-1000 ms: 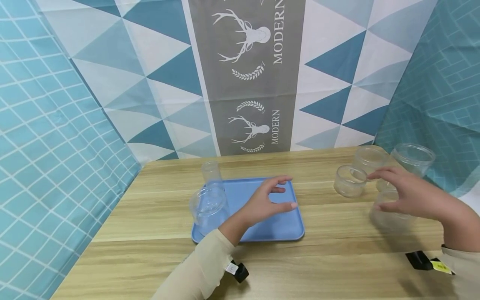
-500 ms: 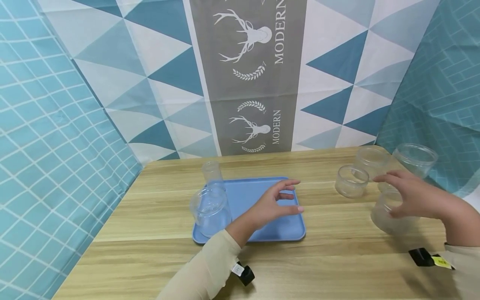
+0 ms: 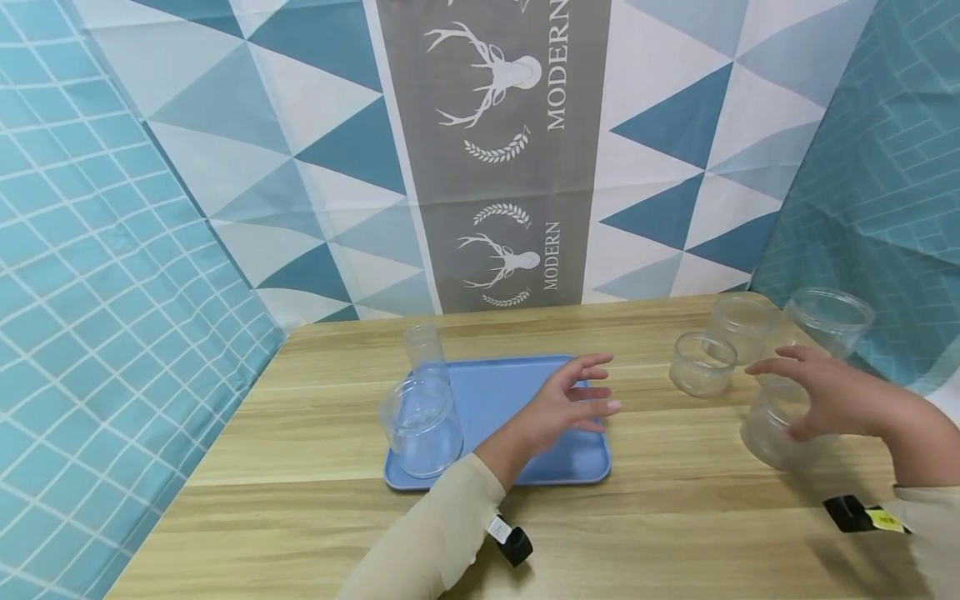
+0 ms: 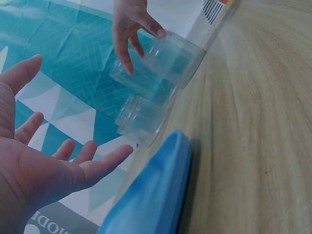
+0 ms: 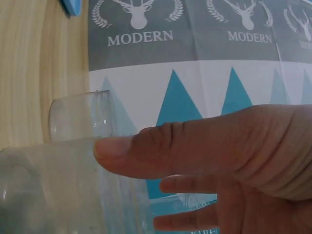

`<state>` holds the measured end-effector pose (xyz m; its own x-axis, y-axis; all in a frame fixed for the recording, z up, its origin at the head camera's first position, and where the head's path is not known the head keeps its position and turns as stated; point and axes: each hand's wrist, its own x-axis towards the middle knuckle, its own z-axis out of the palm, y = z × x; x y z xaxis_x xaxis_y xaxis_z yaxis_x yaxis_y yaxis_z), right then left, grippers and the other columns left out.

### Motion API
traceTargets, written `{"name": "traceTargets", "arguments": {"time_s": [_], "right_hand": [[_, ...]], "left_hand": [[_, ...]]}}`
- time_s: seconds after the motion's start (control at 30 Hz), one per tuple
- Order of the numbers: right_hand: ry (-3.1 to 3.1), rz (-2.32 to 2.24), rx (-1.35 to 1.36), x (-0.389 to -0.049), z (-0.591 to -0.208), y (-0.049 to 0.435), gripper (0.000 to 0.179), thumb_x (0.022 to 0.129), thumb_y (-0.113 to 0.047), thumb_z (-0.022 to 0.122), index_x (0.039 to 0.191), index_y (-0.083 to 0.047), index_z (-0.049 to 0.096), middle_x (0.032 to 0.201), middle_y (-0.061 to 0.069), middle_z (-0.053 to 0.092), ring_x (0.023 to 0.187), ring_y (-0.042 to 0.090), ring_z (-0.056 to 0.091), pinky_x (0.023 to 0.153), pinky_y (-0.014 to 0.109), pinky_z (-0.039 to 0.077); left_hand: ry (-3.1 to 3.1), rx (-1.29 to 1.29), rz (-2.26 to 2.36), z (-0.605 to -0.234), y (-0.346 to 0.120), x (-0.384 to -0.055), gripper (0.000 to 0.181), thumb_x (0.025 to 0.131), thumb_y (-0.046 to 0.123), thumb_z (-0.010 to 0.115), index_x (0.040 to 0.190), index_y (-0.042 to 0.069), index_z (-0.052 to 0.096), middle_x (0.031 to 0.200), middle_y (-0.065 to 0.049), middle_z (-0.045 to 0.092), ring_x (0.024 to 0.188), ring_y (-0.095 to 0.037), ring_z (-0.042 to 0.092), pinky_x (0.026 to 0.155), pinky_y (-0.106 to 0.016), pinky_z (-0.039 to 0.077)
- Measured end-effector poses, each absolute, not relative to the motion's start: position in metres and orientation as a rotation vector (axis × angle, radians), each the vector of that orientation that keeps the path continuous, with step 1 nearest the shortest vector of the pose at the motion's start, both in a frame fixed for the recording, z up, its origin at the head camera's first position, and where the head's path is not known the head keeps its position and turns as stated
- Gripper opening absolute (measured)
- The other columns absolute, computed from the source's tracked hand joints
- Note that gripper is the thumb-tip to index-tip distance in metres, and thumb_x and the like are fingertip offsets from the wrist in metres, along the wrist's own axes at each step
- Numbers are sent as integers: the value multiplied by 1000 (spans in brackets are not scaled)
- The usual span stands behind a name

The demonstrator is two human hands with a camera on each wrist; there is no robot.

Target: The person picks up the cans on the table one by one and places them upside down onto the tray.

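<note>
My left hand (image 3: pixel 566 404) hovers over the right part of a blue tray (image 3: pixel 510 467), fingers spread and holding nothing. In the left wrist view its palm and fingers show beside the tray. My right hand (image 3: pixel 832 392) is over a clear jar (image 3: pixel 772 433), with the thumb (image 5: pixel 114 148) at its rim. Whether the thumb touches the jar I cannot tell. The right fingers are apart, bent a little above the rim. Just left of this hand stands a short clear jar (image 3: pixel 701 367). Behind it are another clear jar (image 3: pixel 738 325) and a wider one (image 3: pixel 828 317).
On the tray's left side stand a wide clear jar (image 3: pixel 423 433) and, behind it, a narrow clear cylinder (image 3: pixel 426 350). A wood-grain table (image 3: pixel 637 533) lies under everything. Patterned cloths (image 3: pixel 517 167) hang at the back and both sides.
My left hand has shifted right across the tray, its fingers still spread. The right hand's thumb has moved right along the near clear jar; the jars have not moved.
</note>
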<state>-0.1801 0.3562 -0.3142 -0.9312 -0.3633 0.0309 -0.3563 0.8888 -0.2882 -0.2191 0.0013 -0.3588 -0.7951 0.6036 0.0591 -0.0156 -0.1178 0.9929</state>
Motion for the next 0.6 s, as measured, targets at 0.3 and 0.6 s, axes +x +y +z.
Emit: {"name": "traceTargets", "arguments": {"time_s": [0.3,0.6], "right_hand": [[2997,-465,-550,-178,-319,359,76,55,-2,83,126,-1,57,136,44,27,117,63,32,62,36,46],[2986,-406,-548,-181,-322,360,72,52,1,85,120,-4,63,133,43,32,112,65,40,65,39,48]], "left_hand": [[1562,607,2059,-370,12,-223,59,88,2,67,141,24,50,136,-4,45,125,-29,50,86,-59,51],[1517,593,2064,-380,14,-228,60,87,1,66,141,23,51,137,-4,44,133,-41,40,83,-60,51]]}}
